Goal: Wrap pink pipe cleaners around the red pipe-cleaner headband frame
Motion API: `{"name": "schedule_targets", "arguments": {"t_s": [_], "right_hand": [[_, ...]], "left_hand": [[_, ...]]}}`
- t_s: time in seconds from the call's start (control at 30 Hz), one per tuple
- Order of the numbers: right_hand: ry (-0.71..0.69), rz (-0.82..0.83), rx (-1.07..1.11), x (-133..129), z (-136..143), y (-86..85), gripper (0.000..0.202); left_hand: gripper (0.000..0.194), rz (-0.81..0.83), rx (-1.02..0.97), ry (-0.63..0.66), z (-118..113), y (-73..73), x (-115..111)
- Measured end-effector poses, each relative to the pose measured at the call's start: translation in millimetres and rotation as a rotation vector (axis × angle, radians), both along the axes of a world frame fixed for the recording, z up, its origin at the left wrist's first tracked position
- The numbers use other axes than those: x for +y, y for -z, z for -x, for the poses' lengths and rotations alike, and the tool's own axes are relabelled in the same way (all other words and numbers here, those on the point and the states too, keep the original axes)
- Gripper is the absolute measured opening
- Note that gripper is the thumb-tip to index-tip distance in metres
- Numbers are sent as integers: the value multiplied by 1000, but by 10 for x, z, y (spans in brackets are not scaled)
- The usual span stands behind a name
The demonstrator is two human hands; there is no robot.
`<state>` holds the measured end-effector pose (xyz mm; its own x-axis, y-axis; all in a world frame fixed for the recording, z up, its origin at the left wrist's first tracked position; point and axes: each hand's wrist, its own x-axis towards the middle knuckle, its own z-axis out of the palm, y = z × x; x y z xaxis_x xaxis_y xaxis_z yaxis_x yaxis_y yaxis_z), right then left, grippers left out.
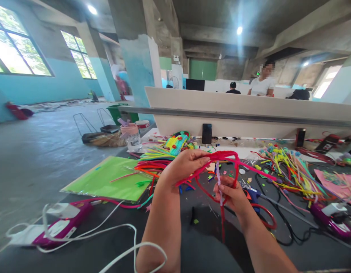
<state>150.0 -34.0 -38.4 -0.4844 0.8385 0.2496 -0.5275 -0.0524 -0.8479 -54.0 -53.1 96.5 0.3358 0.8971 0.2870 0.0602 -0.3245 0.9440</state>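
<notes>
Across the room, a long white partition (pixel 221 99) backs a dark grey tabletop (pixel 202 250). Over the surface's middle, the person's left hand (pixel 189 165) is clamped on a loop of fuzzy red pipe cleaners (pixel 223 153); the right hand (pixel 233 195) pinches a pale lilac pipe cleaner (pixel 219 174) crossing it. Flat bright-green packet (pixel 107 178) by the left edge, upright black phone (pixel 207 133) near the far edge.

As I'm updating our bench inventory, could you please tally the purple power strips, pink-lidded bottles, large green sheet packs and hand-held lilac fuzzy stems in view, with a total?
Purple power strips: 2
Pink-lidded bottle: 1
Large green sheet pack: 1
Hand-held lilac fuzzy stem: 1
Total: 5
</notes>
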Motion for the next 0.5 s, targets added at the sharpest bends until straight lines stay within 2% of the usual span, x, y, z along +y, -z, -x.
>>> {"name": "schedule_targets", "arguments": {"t_s": [0.17, 0.37, 0.5], "right_hand": [[-26, -11, -48, -36, 23, -10, 27], [-43, -30, -94, -86, 44, -3, 27], [-45, -43, -122, -101, 49, 8, 28]], "left_hand": [[25, -148, 68, -124, -29, -22, -7], [22, -190, 197, -104, -1, 29, 69], [20, -220, 265, -153, 6, 50, 98]]}}
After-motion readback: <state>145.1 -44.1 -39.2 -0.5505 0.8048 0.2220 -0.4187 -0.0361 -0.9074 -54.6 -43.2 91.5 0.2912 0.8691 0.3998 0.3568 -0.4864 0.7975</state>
